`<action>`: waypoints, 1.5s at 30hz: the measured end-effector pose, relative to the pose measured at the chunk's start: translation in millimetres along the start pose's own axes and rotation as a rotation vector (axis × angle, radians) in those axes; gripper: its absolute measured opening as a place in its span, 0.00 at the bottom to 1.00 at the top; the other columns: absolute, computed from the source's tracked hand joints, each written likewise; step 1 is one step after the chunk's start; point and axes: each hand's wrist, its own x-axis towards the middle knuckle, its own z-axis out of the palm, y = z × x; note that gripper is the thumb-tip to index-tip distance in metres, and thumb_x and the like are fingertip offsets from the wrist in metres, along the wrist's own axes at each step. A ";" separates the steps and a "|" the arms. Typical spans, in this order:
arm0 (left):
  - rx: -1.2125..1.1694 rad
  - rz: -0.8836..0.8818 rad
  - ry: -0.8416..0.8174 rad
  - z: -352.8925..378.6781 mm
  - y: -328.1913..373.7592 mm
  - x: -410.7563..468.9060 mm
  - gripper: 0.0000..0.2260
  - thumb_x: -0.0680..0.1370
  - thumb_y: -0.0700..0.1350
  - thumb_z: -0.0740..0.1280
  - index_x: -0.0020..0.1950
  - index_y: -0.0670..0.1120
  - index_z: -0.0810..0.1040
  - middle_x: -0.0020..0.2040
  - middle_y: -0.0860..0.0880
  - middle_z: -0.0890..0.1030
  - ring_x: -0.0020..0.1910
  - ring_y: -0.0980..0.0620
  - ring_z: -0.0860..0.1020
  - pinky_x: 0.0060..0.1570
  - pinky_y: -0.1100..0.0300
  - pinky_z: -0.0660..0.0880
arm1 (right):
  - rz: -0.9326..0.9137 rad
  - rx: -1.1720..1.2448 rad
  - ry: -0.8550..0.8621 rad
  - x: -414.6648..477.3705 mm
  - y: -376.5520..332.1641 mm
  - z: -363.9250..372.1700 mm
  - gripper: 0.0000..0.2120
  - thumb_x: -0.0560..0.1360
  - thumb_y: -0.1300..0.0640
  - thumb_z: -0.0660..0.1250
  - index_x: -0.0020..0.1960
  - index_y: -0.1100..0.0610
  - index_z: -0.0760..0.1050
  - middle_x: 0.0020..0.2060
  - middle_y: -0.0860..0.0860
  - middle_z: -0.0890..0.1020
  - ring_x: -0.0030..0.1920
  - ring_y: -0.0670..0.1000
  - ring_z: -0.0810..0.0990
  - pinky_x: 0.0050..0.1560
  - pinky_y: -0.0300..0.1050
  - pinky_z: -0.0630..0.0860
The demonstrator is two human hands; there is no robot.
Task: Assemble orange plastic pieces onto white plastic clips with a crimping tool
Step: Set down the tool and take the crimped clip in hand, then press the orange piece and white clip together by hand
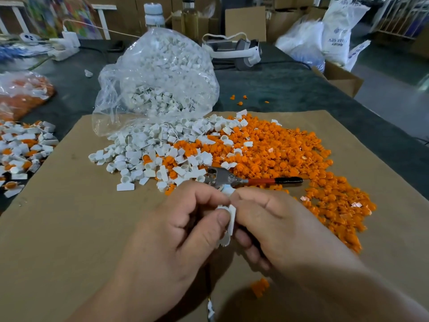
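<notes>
Both hands [228, 219] pinching a white clip [230, 220] above the cardboard [69, 228].

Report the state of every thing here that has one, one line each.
left hand, fingers pinching the white clip.
right hand, fingers curled on the same white clip.
white clip, held up between both hands.
crimping tool, lying flat, untouched by either hand.
clear bag, open, contents spilling out.
orange pieces, loose in a heap.
</notes>
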 end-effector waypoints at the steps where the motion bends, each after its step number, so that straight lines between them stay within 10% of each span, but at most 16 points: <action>1: 0.060 0.034 -0.006 -1.5 0.2 -0.8 0.07 0.76 0.56 0.63 0.52 0.60 0.77 0.35 0.62 0.80 0.31 0.63 0.77 0.31 0.73 0.71 | 0.018 0.030 -0.038 -0.3 -0.2 -0.9 0.21 0.81 0.51 0.57 0.30 0.50 0.73 0.21 0.45 0.69 0.20 0.46 0.65 0.24 0.40 0.60; 8: 0.435 0.361 -0.024 -0.8 0.0 3.2 0.08 0.78 0.47 0.64 0.54 0.48 0.79 0.45 0.56 0.79 0.42 0.64 0.75 0.43 0.76 0.68 | 0.121 0.197 -0.243 0.7 1.5 -9.1 0.15 0.73 0.52 0.57 0.28 0.51 0.69 0.21 0.48 0.64 0.20 0.48 0.59 0.26 0.43 0.53; 14: 0.117 -0.028 -0.010 0.1 -3.4 -1.8 0.07 0.75 0.60 0.63 0.52 0.63 0.77 0.39 0.59 0.83 0.35 0.60 0.81 0.32 0.71 0.73 | 0.034 0.023 -0.098 -2.1 0.9 -6.6 0.16 0.76 0.47 0.59 0.31 0.50 0.72 0.22 0.46 0.69 0.22 0.46 0.65 0.25 0.41 0.59; 19: -0.410 -0.369 -0.063 -3.3 -9.4 3.3 0.12 0.69 0.58 0.73 0.47 0.54 0.84 0.34 0.42 0.83 0.32 0.46 0.82 0.36 0.57 0.79 | -0.499 -0.587 0.194 -4.4 7.3 -6.6 0.12 0.79 0.46 0.57 0.39 0.47 0.70 0.34 0.44 0.75 0.34 0.45 0.75 0.31 0.37 0.68; 25: -0.556 -0.551 -0.062 -6.0 -8.1 12.5 0.09 0.72 0.52 0.76 0.42 0.47 0.84 0.32 0.38 0.81 0.27 0.45 0.79 0.29 0.59 0.76 | -0.502 -0.676 0.214 1.0 3.4 -9.1 0.16 0.76 0.35 0.50 0.42 0.43 0.70 0.39 0.39 0.76 0.40 0.43 0.76 0.36 0.36 0.69; 31: -0.889 -0.661 0.199 -22.0 -14.6 21.8 0.08 0.70 0.44 0.72 0.38 0.43 0.75 0.30 0.46 0.72 0.23 0.51 0.67 0.22 0.58 0.65 | -0.289 -0.788 0.191 -7.6 -4.1 -26.2 0.28 0.63 0.21 0.48 0.45 0.41 0.71 0.39 0.40 0.78 0.39 0.42 0.76 0.34 0.40 0.72; 36: -1.367 -0.281 0.716 -73.7 -21.6 30.9 0.16 0.81 0.55 0.60 0.56 0.43 0.77 0.39 0.52 0.80 0.29 0.60 0.75 0.26 0.70 0.71 | -0.111 -0.939 0.011 -12.6 -11.4 -29.4 0.20 0.63 0.24 0.54 0.48 0.34 0.67 0.41 0.27 0.75 0.40 0.32 0.74 0.41 0.31 0.71; 40: -0.940 -0.533 0.733 -74.0 -26.7 31.1 0.26 0.81 0.65 0.55 0.57 0.45 0.79 0.37 0.50 0.82 0.27 0.56 0.75 0.23 0.65 0.71 | 0.130 -1.130 -0.179 -13.9 -16.9 -30.2 0.26 0.63 0.21 0.60 0.45 0.41 0.67 0.39 0.41 0.79 0.38 0.39 0.74 0.39 0.32 0.70; 45: 0.279 -0.394 0.115 -43.6 -21.8 14.0 0.24 0.68 0.78 0.58 0.46 0.60 0.77 0.31 0.57 0.79 0.27 0.61 0.74 0.27 0.64 0.69 | 0.148 -1.214 -0.313 -8.5 -11.7 -22.8 0.22 0.71 0.29 0.63 0.49 0.45 0.65 0.39 0.45 0.75 0.36 0.42 0.69 0.34 0.39 0.64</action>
